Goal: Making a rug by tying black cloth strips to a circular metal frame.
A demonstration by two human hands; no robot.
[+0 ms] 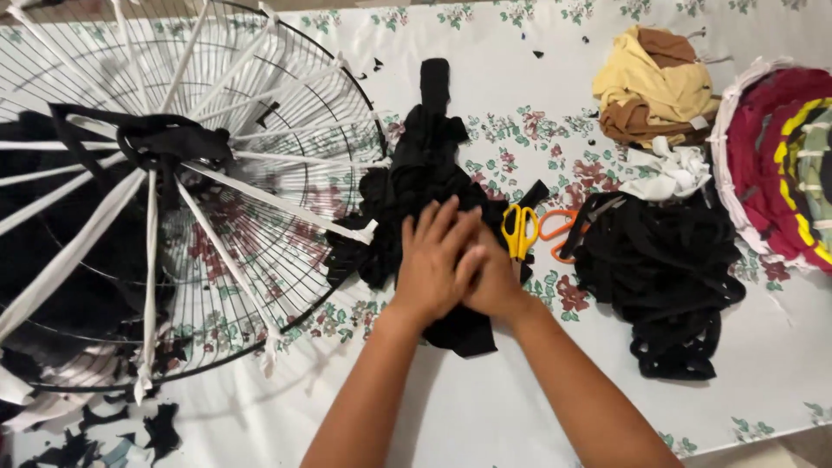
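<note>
We see both hands pressed flat on the black cloth [422, 186], the left hand [433, 260] laid over the right hand [496, 282], fingers stretched, neither clenched nor gripping; the cloth lies directly under and ahead of them on the flowered surface [520, 407], its long axis running away from us toward a narrow strip at the far end; the yellow scissors [520, 232] lie just beside the right hand; the wire fan guard [182, 191] sits to the left.
</note>
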